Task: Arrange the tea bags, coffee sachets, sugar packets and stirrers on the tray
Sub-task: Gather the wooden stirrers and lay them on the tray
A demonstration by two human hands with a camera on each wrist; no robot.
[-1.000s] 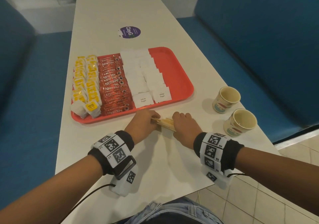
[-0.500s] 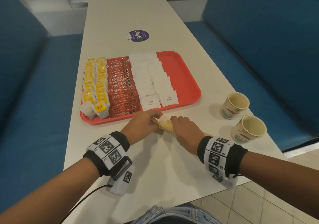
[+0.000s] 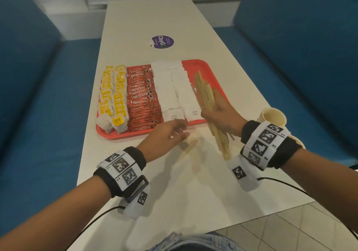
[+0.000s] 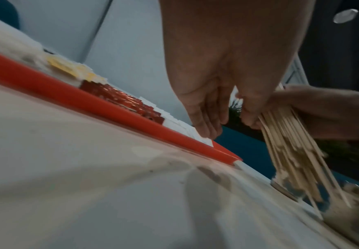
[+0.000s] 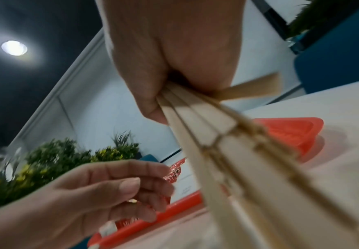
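On the red tray (image 3: 203,67) lie rows of yellow tea bags (image 3: 112,95), red coffee sachets (image 3: 141,95) and white sugar packets (image 3: 170,88). My right hand (image 3: 213,107) grips a bundle of wooden stirrers (image 3: 205,94), held tilted above the tray's near right part, its lower ends over the table. The right wrist view shows the fingers (image 5: 151,104) curled round the stirrers (image 5: 217,134). My left hand (image 3: 180,132) hovers at the tray's front rim with relaxed fingers and holds nothing. A blurred loose stirrer (image 3: 188,147) shows just below it.
A paper cup (image 3: 274,115) stands on the white table (image 3: 193,192) right of the tray, and a second one (image 3: 299,143) is mostly hidden behind my right wrist. A purple sticker (image 3: 162,41) lies beyond the tray. Blue benches flank the table.
Both hands were gathering the stirrers on the table in front of the tray. Now the right hand has lifted the bundle over the tray and the left hand has let go.
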